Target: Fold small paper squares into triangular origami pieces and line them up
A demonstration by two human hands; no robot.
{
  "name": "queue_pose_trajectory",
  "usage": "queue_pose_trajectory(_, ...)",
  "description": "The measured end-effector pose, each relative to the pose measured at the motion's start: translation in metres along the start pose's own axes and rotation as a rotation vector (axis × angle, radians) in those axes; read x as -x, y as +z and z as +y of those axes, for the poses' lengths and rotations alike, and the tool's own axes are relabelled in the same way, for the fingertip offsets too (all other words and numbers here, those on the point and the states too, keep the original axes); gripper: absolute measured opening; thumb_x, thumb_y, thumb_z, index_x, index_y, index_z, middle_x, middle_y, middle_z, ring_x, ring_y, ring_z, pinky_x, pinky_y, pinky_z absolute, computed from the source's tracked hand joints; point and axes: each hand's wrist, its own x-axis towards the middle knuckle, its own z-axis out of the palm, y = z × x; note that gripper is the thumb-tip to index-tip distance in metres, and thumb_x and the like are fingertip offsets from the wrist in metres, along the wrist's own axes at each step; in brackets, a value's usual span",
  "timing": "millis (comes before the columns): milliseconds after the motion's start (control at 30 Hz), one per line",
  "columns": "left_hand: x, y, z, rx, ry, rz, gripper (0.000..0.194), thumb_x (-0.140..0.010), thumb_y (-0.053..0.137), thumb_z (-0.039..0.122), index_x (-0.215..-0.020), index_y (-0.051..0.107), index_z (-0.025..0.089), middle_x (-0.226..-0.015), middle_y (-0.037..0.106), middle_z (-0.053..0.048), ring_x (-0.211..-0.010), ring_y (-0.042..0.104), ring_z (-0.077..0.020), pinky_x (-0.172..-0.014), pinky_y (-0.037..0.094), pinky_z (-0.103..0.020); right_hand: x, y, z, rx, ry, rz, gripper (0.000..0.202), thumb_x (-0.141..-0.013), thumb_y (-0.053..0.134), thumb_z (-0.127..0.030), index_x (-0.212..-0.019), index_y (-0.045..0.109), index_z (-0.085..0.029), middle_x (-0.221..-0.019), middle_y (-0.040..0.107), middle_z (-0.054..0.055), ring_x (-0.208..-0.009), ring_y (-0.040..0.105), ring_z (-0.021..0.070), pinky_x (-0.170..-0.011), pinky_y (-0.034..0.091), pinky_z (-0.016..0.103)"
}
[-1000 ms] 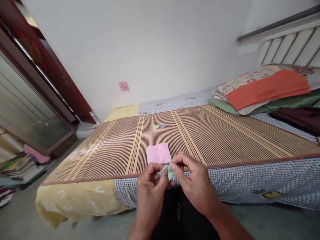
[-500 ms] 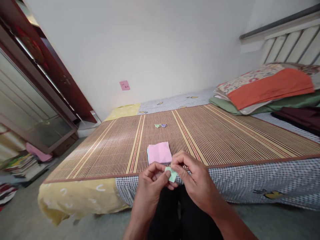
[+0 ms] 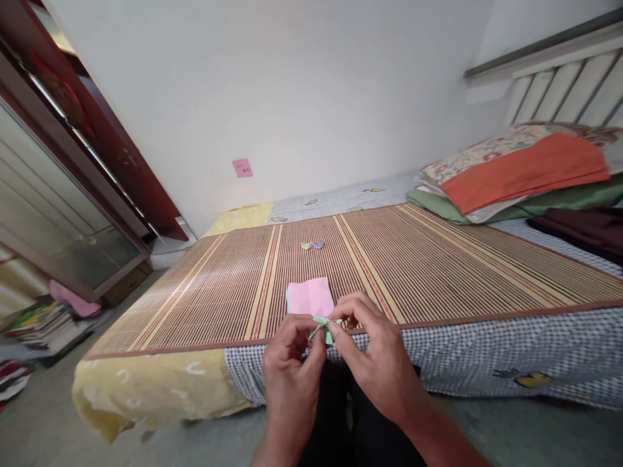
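A small piece of light green folded paper [image 3: 322, 322] is pinched between my two hands, just in front of the bed's near edge. My left hand [image 3: 293, 363] grips its left and lower part with thumb and fingers. On the other side, my right hand [image 3: 372, 350] is closed on its right part. Fingers cover much of the paper. Just beyond lies a stack of square paper sheets [image 3: 310, 296], pink on top. Farther back, a small green folded paper [image 3: 306, 246] and a small purple folded paper [image 3: 318, 245] rest side by side.
A striped bamboo mat [image 3: 219, 285] covers the bed. Folded bedding with an orange band [image 3: 525, 172] is piled at the right, beside dark cloth [image 3: 579, 227]. A pink note [image 3: 242, 168] is on the wall. Books [image 3: 36, 321] are stacked at the far left.
The green paper has gone from a flat square facing me to a tilted shape with flaps spread apart. Both hands have shifted slightly, fingers still on it.
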Motion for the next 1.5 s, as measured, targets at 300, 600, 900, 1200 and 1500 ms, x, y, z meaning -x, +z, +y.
queue_pose_trajectory(300,0.001,0.003,-0.001,-0.047,0.121,0.059,0.008,-0.087,0.069,0.014,-0.086,0.073,0.021,-0.089,0.070,-0.003,-0.081,0.069,-0.0166,-0.072,0.056,-0.025,-0.001,0.000,-0.002,0.041,0.066,0.056,0.015,-0.088,0.049,-0.008,-0.084,0.057,-0.020,-0.084,0.058,0.002,-0.078,0.058,0.0183,-0.069,0.047,0.031)
queue_pose_trajectory(600,0.006,0.008,0.013,-0.046,-0.022,0.070,0.008,-0.091,0.069,0.027,-0.092,0.075,0.021,-0.089,0.073,-0.004,-0.080,0.070,-0.0181,-0.073,0.056,-0.026,-0.006,0.000,-0.003,0.012,0.184,0.013,0.012,-0.084,0.057,-0.010,-0.081,0.060,-0.021,-0.080,0.063,0.001,-0.072,0.060,0.0171,-0.064,0.048,0.029)
queue_pose_trajectory(900,0.003,0.004,0.006,0.046,-0.161,0.024,0.009,-0.087,0.073,0.027,-0.090,0.074,0.019,-0.086,0.074,-0.004,-0.080,0.069,-0.0178,-0.075,0.055,-0.026,-0.007,0.001,-0.008,-0.030,0.222,-0.017,0.017,-0.080,0.059,-0.004,-0.083,0.062,-0.020,-0.080,0.067,0.000,-0.073,0.064,0.0165,-0.067,0.051,0.028)
queue_pose_trajectory(1200,0.001,0.007,0.006,0.034,-0.087,0.005,0.005,-0.086,0.068,0.016,-0.085,0.071,0.020,-0.087,0.071,-0.003,-0.083,0.070,-0.0182,-0.077,0.055,-0.027,-0.005,0.007,-0.006,0.063,0.102,0.082,0.017,-0.086,0.051,-0.006,-0.084,0.059,-0.021,-0.079,0.064,0.001,-0.071,0.064,0.0166,-0.065,0.050,0.027)
queue_pose_trajectory(1500,-0.001,0.007,0.002,-0.095,-0.090,0.053,0.008,-0.085,0.065,0.015,-0.087,0.071,0.021,-0.077,0.072,-0.001,-0.072,0.069,-0.0171,-0.068,0.053,-0.025,-0.005,0.014,0.001,0.143,0.003,0.135,0.017,-0.088,0.050,-0.006,-0.089,0.056,-0.022,-0.083,0.063,0.002,-0.077,0.065,0.0186,-0.068,0.050,0.029)
